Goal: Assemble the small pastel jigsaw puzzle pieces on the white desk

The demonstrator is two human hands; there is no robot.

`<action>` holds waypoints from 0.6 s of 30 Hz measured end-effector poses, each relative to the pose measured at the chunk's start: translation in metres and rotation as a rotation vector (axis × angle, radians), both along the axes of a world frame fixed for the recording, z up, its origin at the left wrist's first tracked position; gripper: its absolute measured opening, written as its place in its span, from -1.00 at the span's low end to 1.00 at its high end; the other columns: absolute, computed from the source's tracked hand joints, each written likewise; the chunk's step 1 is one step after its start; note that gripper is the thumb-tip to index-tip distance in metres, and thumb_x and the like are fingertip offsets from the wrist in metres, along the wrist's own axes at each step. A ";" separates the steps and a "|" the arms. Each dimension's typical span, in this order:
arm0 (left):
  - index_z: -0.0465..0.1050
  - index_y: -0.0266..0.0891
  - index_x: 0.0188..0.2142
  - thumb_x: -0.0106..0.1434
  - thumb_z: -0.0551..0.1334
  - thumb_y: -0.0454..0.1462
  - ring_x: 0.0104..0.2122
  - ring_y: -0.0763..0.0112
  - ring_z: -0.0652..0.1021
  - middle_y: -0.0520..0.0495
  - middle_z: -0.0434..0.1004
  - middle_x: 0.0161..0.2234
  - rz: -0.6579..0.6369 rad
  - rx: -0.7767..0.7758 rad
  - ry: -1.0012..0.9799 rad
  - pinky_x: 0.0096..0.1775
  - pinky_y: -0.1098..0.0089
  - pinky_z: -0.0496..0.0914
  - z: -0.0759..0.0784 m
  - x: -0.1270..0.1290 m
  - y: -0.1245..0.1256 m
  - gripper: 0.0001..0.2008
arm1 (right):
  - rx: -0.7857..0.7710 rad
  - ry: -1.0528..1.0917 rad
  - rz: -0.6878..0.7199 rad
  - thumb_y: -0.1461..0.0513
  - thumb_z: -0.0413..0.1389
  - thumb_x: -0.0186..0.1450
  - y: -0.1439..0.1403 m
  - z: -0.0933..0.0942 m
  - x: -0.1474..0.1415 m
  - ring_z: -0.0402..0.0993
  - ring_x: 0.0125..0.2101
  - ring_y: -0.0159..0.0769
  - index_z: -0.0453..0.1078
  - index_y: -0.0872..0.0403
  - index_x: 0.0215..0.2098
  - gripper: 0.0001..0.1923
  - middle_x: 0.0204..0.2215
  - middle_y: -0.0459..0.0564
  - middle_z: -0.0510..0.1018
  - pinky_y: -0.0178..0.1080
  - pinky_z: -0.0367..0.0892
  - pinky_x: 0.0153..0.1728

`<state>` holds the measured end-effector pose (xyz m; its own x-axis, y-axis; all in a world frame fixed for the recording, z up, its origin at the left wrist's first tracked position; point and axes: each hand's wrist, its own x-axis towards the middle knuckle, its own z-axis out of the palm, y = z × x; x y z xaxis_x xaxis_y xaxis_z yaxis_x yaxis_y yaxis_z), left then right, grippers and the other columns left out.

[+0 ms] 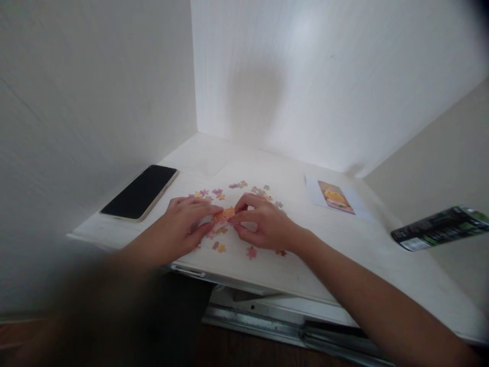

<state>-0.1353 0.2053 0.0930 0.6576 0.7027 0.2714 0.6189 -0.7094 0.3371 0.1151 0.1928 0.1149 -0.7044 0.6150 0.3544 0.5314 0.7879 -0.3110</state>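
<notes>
Pinching from both sides, my left hand [187, 224] and right hand [262, 224] meet over a small orange cluster of joined puzzle pieces [223, 214] lying on the white desk [336, 255], fingertips curled in and touching it. Loose pieces [239, 185] lie scattered just beyond and around my fingers. A dark phone [140, 191] lies well to the left, a picture card [335, 198] to the right.

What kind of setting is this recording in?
Probably a home desk set in a white-walled corner: a phone lies flat, jigsaw pieces are scattered, and a small picture card rests on the white desktop.
</notes>
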 end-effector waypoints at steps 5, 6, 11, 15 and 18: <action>0.43 -0.09 0.10 0.37 0.07 -0.13 0.13 0.10 0.41 -0.05 0.52 0.08 -0.009 0.031 0.009 0.14 0.06 0.16 -0.003 -0.001 0.002 -0.62 | 0.040 0.058 -0.070 0.24 0.08 0.32 0.010 -0.005 0.007 0.37 -0.27 -0.31 0.56 0.10 -0.16 -0.78 -0.30 0.03 0.50 -0.21 0.28 -0.17; 0.44 -0.09 0.10 0.37 0.07 -0.13 0.13 0.10 0.41 -0.05 0.53 0.08 -0.015 0.041 0.015 0.14 0.06 0.16 -0.004 -0.001 0.002 -0.62 | 0.037 0.048 -0.064 0.24 0.08 0.33 0.010 -0.005 0.007 0.36 -0.27 -0.31 0.55 0.10 -0.16 -0.78 -0.31 0.02 0.50 -0.22 0.28 -0.17; 0.43 -0.08 0.10 0.38 0.05 -0.20 0.10 0.16 0.44 -0.04 0.53 0.08 -0.030 0.084 0.028 0.14 0.07 0.18 -0.005 0.001 0.001 -0.65 | 0.002 -0.039 -0.015 0.25 0.11 0.30 0.008 -0.004 0.004 0.37 -0.29 -0.34 0.55 0.10 -0.31 -0.84 -0.30 0.02 0.50 -0.25 0.27 -0.19; 0.42 -0.12 0.10 0.40 0.02 -0.23 0.09 0.20 0.45 -0.06 0.53 0.07 -0.031 0.088 0.010 0.14 0.07 0.20 -0.004 0.003 0.000 -0.65 | -0.003 0.033 -0.067 0.26 0.09 0.31 0.015 -0.004 0.010 0.38 -0.33 -0.37 0.55 0.11 -0.31 -0.82 -0.34 0.01 0.51 -0.28 0.27 -0.23; 0.43 -0.16 0.09 0.41 0.00 -0.24 0.10 0.21 0.46 -0.10 0.52 0.08 -0.034 0.093 -0.001 0.15 0.07 0.21 -0.003 0.003 -0.001 -0.65 | 0.007 0.099 -0.189 0.29 0.09 0.28 0.029 -0.006 0.025 0.38 -0.40 -0.39 0.55 0.14 -0.33 -0.82 -0.42 -0.01 0.53 -0.32 0.24 -0.30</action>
<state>-0.1323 0.2038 0.0899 0.6806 0.6515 0.3352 0.5932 -0.7585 0.2698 0.1397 0.2222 0.1090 -0.5380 0.7304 0.4208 0.6372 0.6792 -0.3642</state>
